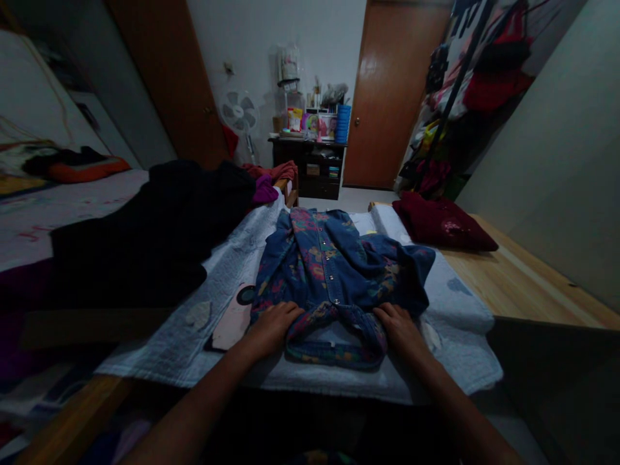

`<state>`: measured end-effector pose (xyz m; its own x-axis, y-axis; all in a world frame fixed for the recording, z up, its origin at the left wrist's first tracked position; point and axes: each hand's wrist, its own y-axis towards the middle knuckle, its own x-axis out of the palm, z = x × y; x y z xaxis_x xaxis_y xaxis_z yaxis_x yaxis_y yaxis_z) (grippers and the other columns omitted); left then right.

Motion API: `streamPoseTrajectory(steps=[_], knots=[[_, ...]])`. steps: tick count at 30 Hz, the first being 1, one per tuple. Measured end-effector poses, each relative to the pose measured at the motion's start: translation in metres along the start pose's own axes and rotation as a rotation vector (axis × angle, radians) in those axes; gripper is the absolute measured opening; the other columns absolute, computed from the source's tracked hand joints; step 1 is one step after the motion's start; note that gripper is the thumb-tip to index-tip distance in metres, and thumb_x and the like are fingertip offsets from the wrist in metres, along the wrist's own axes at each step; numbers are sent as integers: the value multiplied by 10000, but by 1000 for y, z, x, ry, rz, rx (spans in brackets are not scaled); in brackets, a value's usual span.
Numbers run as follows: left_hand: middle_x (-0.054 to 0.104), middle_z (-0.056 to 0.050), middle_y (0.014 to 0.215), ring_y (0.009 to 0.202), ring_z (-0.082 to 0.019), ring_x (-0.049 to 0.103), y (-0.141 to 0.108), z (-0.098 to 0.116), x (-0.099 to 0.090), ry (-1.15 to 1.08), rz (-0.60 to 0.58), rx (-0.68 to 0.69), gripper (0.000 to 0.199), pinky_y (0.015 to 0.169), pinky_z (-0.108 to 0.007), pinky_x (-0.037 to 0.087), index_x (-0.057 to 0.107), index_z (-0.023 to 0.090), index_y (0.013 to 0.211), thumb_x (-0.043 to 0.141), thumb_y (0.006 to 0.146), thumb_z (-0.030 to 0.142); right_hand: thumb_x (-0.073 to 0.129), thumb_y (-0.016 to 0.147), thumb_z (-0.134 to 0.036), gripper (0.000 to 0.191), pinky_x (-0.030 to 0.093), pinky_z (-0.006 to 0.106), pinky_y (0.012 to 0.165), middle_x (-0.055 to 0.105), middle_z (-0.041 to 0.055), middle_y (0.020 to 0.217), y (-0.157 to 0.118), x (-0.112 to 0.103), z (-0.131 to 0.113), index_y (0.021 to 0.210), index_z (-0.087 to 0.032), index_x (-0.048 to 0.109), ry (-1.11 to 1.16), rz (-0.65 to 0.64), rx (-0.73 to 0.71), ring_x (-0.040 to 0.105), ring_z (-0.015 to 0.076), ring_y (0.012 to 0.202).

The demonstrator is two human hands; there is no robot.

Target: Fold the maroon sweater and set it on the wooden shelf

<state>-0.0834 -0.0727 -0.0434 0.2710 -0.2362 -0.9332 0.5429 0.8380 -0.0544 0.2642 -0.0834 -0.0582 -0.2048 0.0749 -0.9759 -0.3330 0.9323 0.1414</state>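
Note:
A blue denim shirt (334,258) with a floral print lies front up on a pale cloth (455,310). Its collar is turned towards me, and a row of snap buttons runs down the middle. My left hand (276,323) rests on the shirt just left of the collar, fingers laid over the fabric. On the collar's other side, my right hand (397,323) touches the shirt with its fingers somewhat spread. Both thumbs are hard to make out. Beside my left hand sits a flat pale pink object (232,320) with a dark round spot.
Dark clothing (145,226) is heaped on the left. A folded maroon garment (443,223) lies on the wooden surface (527,278) at right. Farther back stand a white fan (239,113), a dark cabinet (307,168) and a wooden door (387,97). Clothes hang at upper right.

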Motion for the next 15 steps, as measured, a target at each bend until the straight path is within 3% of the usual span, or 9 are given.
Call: streamPoseTrajectory(steps=[5,8,11,15], knots=[[574,-69,1176,1070,-230,532,3,2,4,82,23,-12,461,908,-352,414,522,269,1249,504,817,109,481,826,-128,236,336,363,900,639,79,950,9,-5,2,965,-197,658,-73,24,51,547,229,930],[605,-68,1114,1028,-220,555,5,2,2,96,51,-52,387,879,-335,425,566,253,1182,481,833,110,451,836,-146,245,365,333,842,651,92,949,17,-8,8,968,-178,655,-73,-8,83,568,223,890],[653,-59,1008,969,-221,591,7,0,-6,71,74,-104,251,834,-324,436,629,233,1028,484,841,148,437,835,-156,264,384,303,821,666,90,956,24,-16,11,988,-173,651,-60,-4,84,589,210,886],[692,-20,945,930,-208,624,18,-10,-26,-128,174,-185,198,812,-292,447,650,247,951,507,822,200,479,818,-224,260,414,289,766,673,92,995,30,-34,10,1015,-173,640,-43,-42,15,621,211,868]])
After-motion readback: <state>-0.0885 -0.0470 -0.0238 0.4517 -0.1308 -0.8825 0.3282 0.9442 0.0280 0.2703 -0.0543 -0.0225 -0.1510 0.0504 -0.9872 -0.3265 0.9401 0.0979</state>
